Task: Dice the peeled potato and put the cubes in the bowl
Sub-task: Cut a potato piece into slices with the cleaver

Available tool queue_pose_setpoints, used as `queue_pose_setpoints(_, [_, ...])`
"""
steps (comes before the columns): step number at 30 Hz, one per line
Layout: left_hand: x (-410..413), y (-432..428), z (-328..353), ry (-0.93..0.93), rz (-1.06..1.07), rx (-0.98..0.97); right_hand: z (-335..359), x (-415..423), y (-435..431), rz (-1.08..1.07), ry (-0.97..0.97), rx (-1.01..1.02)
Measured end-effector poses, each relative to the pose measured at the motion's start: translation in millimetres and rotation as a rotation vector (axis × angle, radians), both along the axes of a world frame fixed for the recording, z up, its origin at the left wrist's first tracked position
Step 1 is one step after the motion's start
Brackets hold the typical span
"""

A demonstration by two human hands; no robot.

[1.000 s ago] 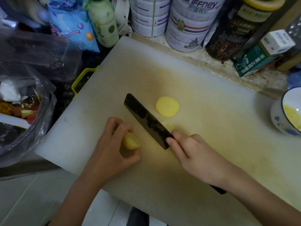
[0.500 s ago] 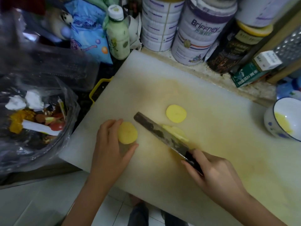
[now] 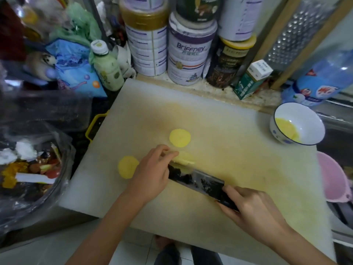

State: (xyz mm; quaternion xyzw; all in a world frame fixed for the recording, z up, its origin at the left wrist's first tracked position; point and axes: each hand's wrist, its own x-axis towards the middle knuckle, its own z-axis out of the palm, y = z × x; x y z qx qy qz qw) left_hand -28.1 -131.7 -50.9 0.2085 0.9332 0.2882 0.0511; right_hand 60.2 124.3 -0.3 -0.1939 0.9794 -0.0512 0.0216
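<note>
**Friend:** What worried you just then?

**Me:** My fingers. My left hand [image 3: 152,169] was bent over the stacked slices [image 3: 184,159], fingertips pinning them down. The knife [image 3: 196,180] sat right against that hand. My right hand [image 3: 254,205] was wrapped round the handle at the near end. If the stack had slid (wet potato does, I reckon), the edge could have met a fingertip instead.

**Friend:** And the rest of the potato?

**Me:** Two round slices lay loose on the cutting board [image 3: 238,150]: the far slice [image 3: 180,138] just beyond the stack, and the left slice [image 3: 128,166] partly hidden by my hand. Nothing on the board was cubed yet. The bowl [image 3: 275,131] stood well apart at the board's far right corner, with something yellow inside, though I couldn't tell what. Carrying cubes that far could have scattered some.

**Friend:** Was the board steady?

**Me:** Not entirely, I judged. Its near edge seemed to overhang the counter above the floor tiles, so hard chopping there might have rocked it. The room was cramped, too. There were tins [image 3: 188,54] and a bottle [image 3: 107,71] along the back, a bag of scraps [image 3: 28,169] on the left, a grater [image 3: 298,29] leaning at the right and a pink basin [image 3: 332,178] beside the board.
</note>
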Motion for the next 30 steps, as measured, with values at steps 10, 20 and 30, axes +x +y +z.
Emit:
queue_pose_setpoints(10, [-18.1, 23.8, -12.8, -0.005, -0.012, -0.052, 2.5, 11.3, 66.1, -0.064, -0.048, -0.114])
queue_pose_setpoints(20, [-3.8, 54.6, 9.6, -0.258, 0.565, 0.186, 7.1, -42.6, 115.0, -0.190, -0.167, -0.355])
queue_pose_setpoints(30, [-12.4, 90.1, 29.2, -0.706, 1.092, 1.175, -12.5, -101.6, 108.0, -0.187, -0.300, -0.591])
